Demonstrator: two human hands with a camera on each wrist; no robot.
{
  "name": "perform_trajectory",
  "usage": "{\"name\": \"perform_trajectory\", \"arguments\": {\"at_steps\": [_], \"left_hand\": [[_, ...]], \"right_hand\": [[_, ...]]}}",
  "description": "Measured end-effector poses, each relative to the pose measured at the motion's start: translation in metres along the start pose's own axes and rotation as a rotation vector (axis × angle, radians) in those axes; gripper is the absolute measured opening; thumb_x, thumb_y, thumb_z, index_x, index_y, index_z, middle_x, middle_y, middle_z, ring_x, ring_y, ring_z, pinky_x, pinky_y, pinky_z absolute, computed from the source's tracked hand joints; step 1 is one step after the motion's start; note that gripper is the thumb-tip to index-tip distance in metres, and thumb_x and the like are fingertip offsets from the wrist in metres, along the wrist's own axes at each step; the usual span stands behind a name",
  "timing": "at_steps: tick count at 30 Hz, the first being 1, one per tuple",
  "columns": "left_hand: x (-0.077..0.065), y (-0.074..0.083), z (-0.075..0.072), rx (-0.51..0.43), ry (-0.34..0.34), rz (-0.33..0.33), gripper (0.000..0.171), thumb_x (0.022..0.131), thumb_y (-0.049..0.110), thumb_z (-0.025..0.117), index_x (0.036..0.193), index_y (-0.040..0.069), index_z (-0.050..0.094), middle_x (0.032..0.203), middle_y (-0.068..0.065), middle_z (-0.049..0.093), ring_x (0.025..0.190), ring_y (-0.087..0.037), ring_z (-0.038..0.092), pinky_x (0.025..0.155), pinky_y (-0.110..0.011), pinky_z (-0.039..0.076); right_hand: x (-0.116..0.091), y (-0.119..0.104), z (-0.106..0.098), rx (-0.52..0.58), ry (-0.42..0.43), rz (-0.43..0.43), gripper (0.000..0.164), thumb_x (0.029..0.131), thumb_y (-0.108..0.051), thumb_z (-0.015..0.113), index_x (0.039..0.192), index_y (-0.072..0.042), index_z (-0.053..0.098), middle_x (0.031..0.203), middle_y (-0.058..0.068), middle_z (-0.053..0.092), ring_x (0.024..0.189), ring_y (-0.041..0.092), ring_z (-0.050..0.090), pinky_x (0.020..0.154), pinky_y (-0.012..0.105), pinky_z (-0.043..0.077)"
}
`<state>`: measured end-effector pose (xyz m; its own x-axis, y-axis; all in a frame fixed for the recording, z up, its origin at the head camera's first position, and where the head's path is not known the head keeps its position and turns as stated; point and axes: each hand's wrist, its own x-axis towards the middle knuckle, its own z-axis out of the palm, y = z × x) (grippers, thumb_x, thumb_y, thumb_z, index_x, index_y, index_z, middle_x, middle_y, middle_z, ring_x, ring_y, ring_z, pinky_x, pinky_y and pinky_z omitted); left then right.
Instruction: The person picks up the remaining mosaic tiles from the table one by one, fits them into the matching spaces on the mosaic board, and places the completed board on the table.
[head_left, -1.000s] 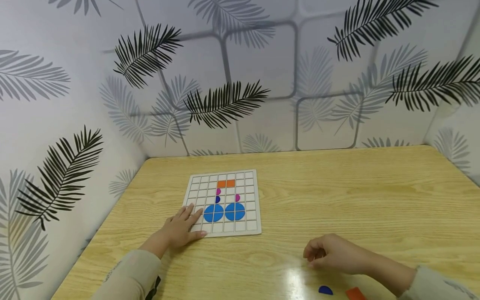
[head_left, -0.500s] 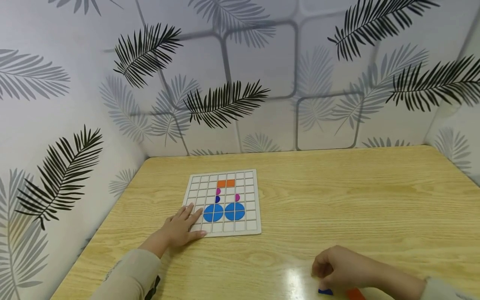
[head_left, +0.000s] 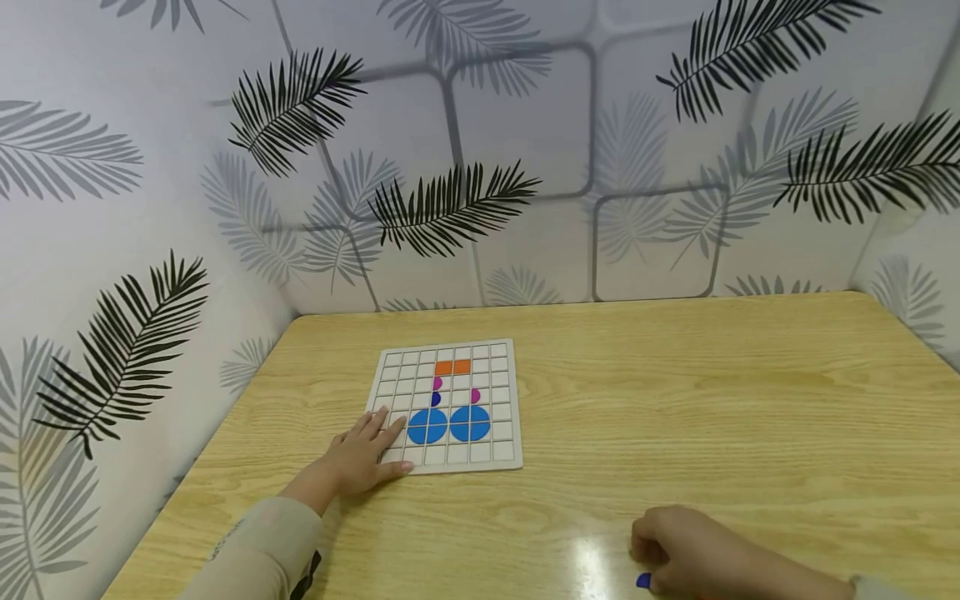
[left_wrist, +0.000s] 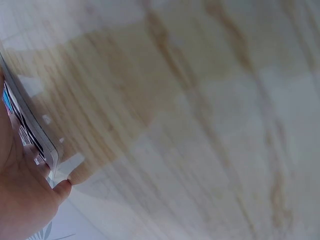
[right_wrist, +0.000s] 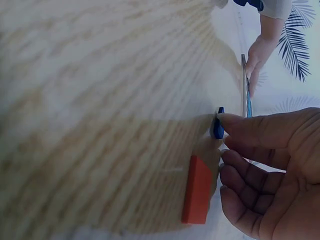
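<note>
My left hand rests with spread fingers on the lower left corner of a white grid board. Set in its cells are orange squares, magenta half-circles, a dark blue half-circle and two light blue circles built from quarter pieces. At the table's near side, my right hand pinches a loose dark blue half-circle piece between thumb and index finger, low over the wood. Its other fingers are curled. Most of that piece is hidden in the head view.
An orange-red block lies on the table beside the right hand, nearly hidden in the head view. The wooden table meets leaf-patterned walls at the back and left.
My right hand has moved toward the near edge and slightly right, down to the loose dark blue half-circle, and now pinches it. The left hand and board have stayed put.
</note>
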<state>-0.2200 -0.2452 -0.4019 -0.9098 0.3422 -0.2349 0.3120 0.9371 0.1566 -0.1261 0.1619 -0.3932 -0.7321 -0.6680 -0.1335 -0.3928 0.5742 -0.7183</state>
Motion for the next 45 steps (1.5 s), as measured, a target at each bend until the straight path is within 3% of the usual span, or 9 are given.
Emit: {"name": "perform_trajectory", "arguments": {"at_steps": [10,20,32,39,45], "left_hand": [[-0.003,0.003,-0.002,-0.001,0.009,0.009,0.074,0.082,0.057,0.039,0.138,0.011,0.023,0.141,-0.017,0.011,0.127,-0.037,0.008,0.09,-0.059,0.016],[-0.003,0.003,-0.001,0.003,0.016,0.008,0.071,0.083,0.054,0.04,0.138,0.012,0.023,0.141,-0.017,0.012,0.127,-0.037,0.009,0.09,-0.059,0.017],[-0.002,0.002,0.0,-0.001,0.023,0.023,0.074,0.083,0.057,0.039,0.138,0.01,0.023,0.141,-0.018,0.012,0.126,-0.038,0.009,0.09,-0.06,0.016],[-0.003,0.001,0.0,-0.007,0.021,0.022,0.077,0.081,0.061,0.036,0.138,0.011,0.022,0.141,-0.018,0.011,0.126,-0.037,0.008,0.09,-0.059,0.016],[0.0,-0.002,0.004,0.008,0.026,0.012,0.076,0.081,0.062,0.036,0.138,0.014,0.022,0.142,-0.015,0.011,0.127,-0.035,0.007,0.09,-0.058,0.017]], "right_hand": [[0.001,0.001,0.003,-0.037,-0.021,-0.053,0.021,0.068,0.001,0.066,0.068,-0.016,0.055,0.064,-0.015,0.048,0.057,-0.001,0.043,0.051,0.02,0.04],[0.0,0.002,0.006,-0.033,0.003,-0.079,0.023,0.066,0.001,0.065,0.066,-0.018,0.052,0.061,-0.016,0.045,0.055,-0.002,0.041,0.049,0.019,0.039],[0.001,0.001,0.005,0.208,-0.064,-0.09,0.019,0.07,0.006,0.059,0.069,-0.013,0.053,0.062,-0.011,0.051,0.054,-0.002,0.045,0.048,0.022,0.043],[0.009,-0.005,0.002,0.158,-0.02,-0.135,0.022,0.067,0.008,0.058,0.067,-0.013,0.052,0.063,-0.012,0.05,0.055,-0.002,0.044,0.046,0.02,0.042],[0.019,-0.01,0.0,0.19,-0.029,-0.127,0.02,0.071,0.007,0.059,0.069,-0.011,0.051,0.064,-0.01,0.05,0.056,-0.001,0.044,0.049,0.019,0.041]]}}
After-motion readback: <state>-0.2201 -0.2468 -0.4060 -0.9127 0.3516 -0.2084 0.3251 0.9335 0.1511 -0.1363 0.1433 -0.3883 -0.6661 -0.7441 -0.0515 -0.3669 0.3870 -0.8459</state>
